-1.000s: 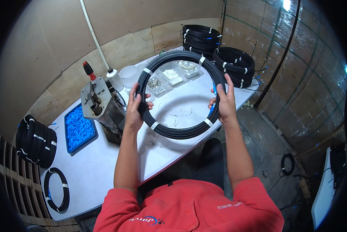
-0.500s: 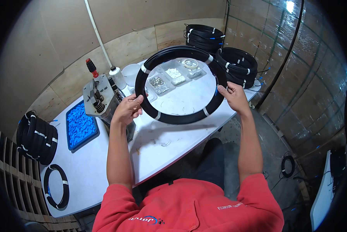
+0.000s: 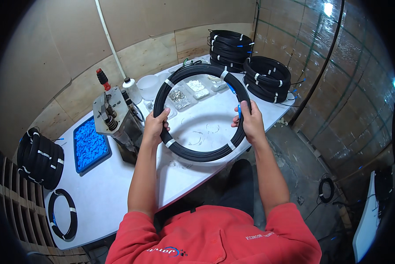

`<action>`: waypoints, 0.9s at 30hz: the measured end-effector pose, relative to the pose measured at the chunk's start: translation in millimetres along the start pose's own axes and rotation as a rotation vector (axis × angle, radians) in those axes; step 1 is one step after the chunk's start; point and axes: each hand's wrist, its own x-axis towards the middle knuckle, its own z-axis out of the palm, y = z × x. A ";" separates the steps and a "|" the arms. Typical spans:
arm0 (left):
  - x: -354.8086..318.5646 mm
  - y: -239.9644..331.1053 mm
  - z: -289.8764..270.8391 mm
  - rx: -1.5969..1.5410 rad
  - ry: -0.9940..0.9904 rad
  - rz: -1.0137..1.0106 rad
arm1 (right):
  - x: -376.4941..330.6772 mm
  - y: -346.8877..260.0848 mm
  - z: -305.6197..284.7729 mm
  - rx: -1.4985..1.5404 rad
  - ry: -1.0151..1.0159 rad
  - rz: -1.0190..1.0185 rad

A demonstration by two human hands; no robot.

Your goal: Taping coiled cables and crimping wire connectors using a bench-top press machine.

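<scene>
A large coil of black cable [image 3: 199, 155], bound at intervals with white tape, is held up over the table between my hands. My left hand [image 3: 155, 125] is closed round its left side, thumb on the near face. On the opposite side my right hand [image 3: 251, 121] grips the coil, with the thumb on top and fingertips showing inside the ring. Two blue connectors are on the coil's right part; the upper connector [image 3: 231, 89] shows plainly, while the lower one lies by my right fingers.
On the white table [image 3: 98, 193] stand a metal hand press [image 3: 118, 119], a blue tray of small blue parts [image 3: 91, 167], clear boxes of small parts [image 3: 180, 104], and a white bottle [image 3: 131, 90]. Cable coils are stacked back right [image 3: 268, 79] and left [image 3: 41, 160]; a single coil [image 3: 74, 220] lies front left.
The coil has come down and nearer to me, its face now turned more toward me. Both hands moved with it, still gripping; my right hand has shifted left.
</scene>
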 end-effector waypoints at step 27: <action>-6.2 39.8 -24.2 -0.098 -0.316 -0.229 | 36.3 -6.8 -78.3 0.578 -0.856 0.054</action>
